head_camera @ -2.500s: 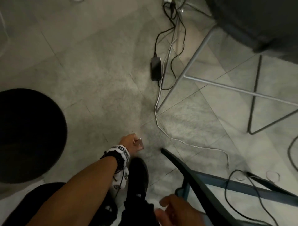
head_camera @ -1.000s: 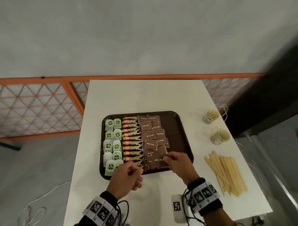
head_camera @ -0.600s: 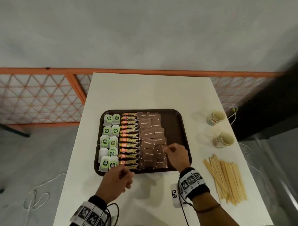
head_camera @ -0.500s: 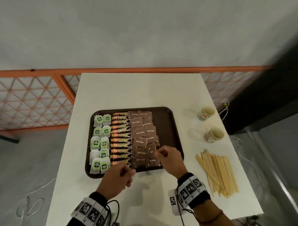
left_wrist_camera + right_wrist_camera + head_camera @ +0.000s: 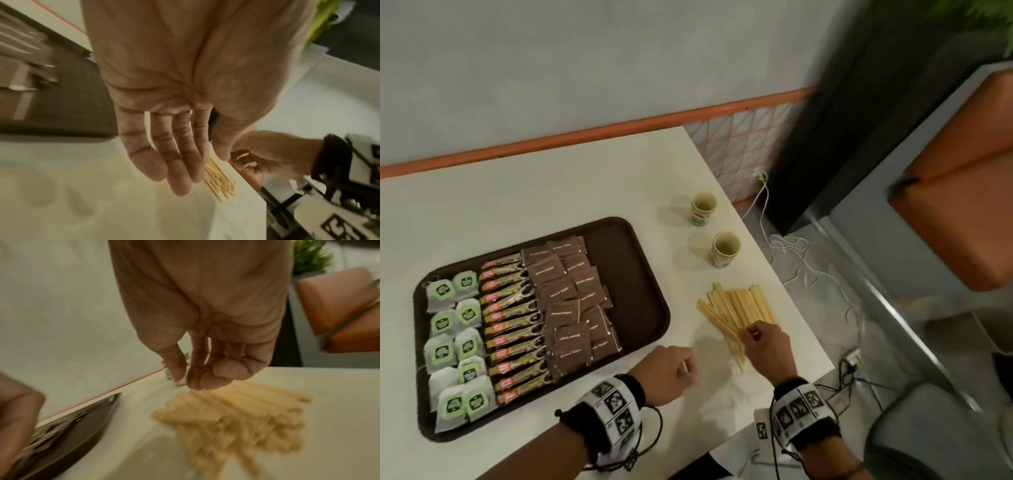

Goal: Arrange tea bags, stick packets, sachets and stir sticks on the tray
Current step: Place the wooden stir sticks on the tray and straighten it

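A dark brown tray [image 5: 650, 274] lies on the white table [image 5: 551, 185]. It holds green tea bags [image 5: 453, 339] at the left, stick packets [image 5: 512, 329] beside them, then brown sachets [image 5: 571, 308]; its right strip is bare. Wooden stir sticks [image 5: 739, 305] lie in a loose pile on the table right of the tray. My right hand [image 5: 751, 334] hovers over their near ends; in the right wrist view its fingers [image 5: 205, 381] are curled, with nothing between them. My left hand [image 5: 685, 366] sits between tray and sticks, fingers [image 5: 176, 162] straight and empty.
Two small paper cups [image 5: 703, 209] [image 5: 725, 248] stand behind the sticks near the table's right edge. Beyond that edge are white cables [image 5: 808, 267] on the floor and an orange seat [image 5: 962, 205]. An orange rail runs along the wall.
My right hand left the sachets on the tray and moved right to the stir sticks. My left hand moved right, off the tray's front edge. The view swung right.
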`<state>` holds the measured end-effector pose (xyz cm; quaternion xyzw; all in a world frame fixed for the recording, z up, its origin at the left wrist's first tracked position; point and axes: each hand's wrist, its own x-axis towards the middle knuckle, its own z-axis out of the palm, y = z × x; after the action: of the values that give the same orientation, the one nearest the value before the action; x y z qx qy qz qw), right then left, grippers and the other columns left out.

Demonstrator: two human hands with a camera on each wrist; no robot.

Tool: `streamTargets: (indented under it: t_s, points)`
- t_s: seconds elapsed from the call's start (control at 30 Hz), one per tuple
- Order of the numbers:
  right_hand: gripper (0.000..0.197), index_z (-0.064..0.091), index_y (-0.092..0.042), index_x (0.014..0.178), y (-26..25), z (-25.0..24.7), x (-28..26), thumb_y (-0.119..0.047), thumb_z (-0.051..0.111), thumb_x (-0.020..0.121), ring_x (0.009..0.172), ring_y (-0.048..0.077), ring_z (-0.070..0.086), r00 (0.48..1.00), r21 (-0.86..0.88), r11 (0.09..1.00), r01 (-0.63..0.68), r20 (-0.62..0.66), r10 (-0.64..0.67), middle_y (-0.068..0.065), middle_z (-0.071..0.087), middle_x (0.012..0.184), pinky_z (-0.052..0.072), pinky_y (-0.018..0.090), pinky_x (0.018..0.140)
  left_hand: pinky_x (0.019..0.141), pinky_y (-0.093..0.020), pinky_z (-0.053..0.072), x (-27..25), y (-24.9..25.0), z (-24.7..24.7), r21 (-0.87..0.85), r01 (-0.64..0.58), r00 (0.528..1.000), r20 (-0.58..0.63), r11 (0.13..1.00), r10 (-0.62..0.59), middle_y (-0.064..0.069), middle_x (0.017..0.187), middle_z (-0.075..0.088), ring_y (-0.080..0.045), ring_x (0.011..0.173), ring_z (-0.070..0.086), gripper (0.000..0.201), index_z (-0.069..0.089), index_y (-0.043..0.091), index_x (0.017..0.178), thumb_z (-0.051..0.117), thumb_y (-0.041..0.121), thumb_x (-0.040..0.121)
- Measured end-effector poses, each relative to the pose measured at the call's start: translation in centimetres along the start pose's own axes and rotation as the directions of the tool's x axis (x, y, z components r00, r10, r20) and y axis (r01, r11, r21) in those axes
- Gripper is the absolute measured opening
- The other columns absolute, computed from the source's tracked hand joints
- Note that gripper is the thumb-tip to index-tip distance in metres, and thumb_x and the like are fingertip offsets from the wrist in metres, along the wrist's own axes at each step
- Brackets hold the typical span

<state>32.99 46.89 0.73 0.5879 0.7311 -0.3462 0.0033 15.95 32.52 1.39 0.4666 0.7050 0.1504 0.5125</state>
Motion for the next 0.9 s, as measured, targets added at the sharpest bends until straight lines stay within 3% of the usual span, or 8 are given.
streamTargets:
  t_s: [0.1,0.23,0.43,0.53,0.63,0.7,0.77,0.9]
  points:
    - [0.021,0.066,-0.016,0.094,2.2,-2.5,3.6,-0.037,0.065,0.089,0.092,0.028,0.066,0.993,-0.055,0.994,-0.099,-0.064,0.096,0.006,0.071,0.097,0.050,0.032,0.078,0.081,-0.036,0.055,4.3,1.8,0.9,0.076,0.124,0.991,-0.052,0.989,-0.120,0.005,0.086,0.066,-0.018,0.084,0.065,0.017,0.060,0.032,0.081,0.059,0.048,0.083]
    - [0.040,0.057,-0.017,0.117,2.0,-2.2,5.3,-0.046,0.063,0.089,0.108,0.026,0.058,0.999,-0.153,0.988,-0.038,0.028,0.043,0.006,0.059,0.117,0.048,0.036,0.089,0.084,-0.036,0.056,9.6,1.9,1.3,-0.041,0.379,0.903,-0.201,0.924,-0.379,-0.014,0.104,0.072,-0.031,0.094,0.069,0.071,0.068,0.004,0.104,0.047,0.068,0.080]
    - [0.073,0.038,-0.014,0.126,0.8,3.3,3.9,-0.060,0.066,0.077,0.115,0.027,0.037,0.992,-0.309,0.945,0.108,0.094,-0.083,0.005,0.040,0.125,0.039,0.032,0.083,0.080,-0.041,0.060,12.8,4.7,2.3,-0.368,0.464,0.783,-0.255,0.806,-0.568,-0.015,0.105,0.072,-0.033,0.090,0.071,0.072,0.069,0.007,0.103,0.064,0.065,0.060]
    - [0.062,0.044,-0.016,0.114,1.5,4.3,4.1,-0.064,0.051,0.076,0.097,0.020,0.031,0.984,-0.354,0.918,0.178,0.087,-0.157,0.004,0.045,0.118,0.028,0.026,0.079,0.089,-0.035,0.054,13.2,5.9,2.3,-0.295,0.509,0.761,-0.285,0.809,-0.583,-0.014,0.120,0.066,-0.033,0.108,0.065,0.069,0.064,0.007,0.115,0.068,0.061,0.073]
    - [0.080,0.043,-0.018,0.113,1.7,3.8,4.0,-0.081,0.028,0.066,0.097,0.020,0.030,0.986,-0.346,0.924,0.164,0.083,-0.144,0.000,0.041,0.113,0.034,0.028,0.085,0.093,-0.037,0.053,13.8,5.7,2.2,-0.270,0.520,0.756,-0.297,0.810,-0.584,-0.014,0.124,0.064,-0.033,0.112,0.062,0.068,0.063,0.008,0.116,0.068,0.062,0.075]
    - [0.069,0.044,-0.017,0.115,1.4,3.9,3.7,-0.073,0.030,0.077,0.101,0.019,0.034,0.974,-0.336,0.915,0.222,0.130,-0.188,0.001,0.043,0.114,0.038,0.027,0.088,0.092,-0.038,0.053,14.1,5.4,2.2,-0.260,0.529,0.750,-0.303,0.808,-0.588,-0.014,0.123,0.064,-0.033,0.111,0.062,0.068,0.062,0.008,0.115,0.069,0.062,0.074]
    - [0.049,0.041,-0.015,0.122,0.7,4.1,3.1,-0.044,0.057,0.086,0.109,0.020,0.039,0.969,-0.261,0.939,0.226,0.157,-0.190,0.003,0.041,0.119,0.043,0.026,0.088,0.092,-0.037,0.052,14.1,5.3,2.2,-0.187,0.547,0.755,-0.309,0.816,-0.578,-0.014,0.123,0.063,-0.032,0.112,0.062,0.063,0.061,0.009,0.115,0.068,0.059,0.077]
    - [0.052,0.039,-0.012,0.124,-0.1,4.7,2.5,-0.019,0.066,0.080,0.110,0.023,0.041,0.969,-0.216,0.953,0.212,0.175,-0.176,0.006,0.039,0.121,0.046,0.027,0.087,0.090,-0.036,0.050,13.8,5.1,2.4,-0.148,0.542,0.772,-0.302,0.828,-0.559,-0.015,0.123,0.062,-0.032,0.112,0.061,0.046,0.061,0.008,0.111,0.066,0.046,0.085]
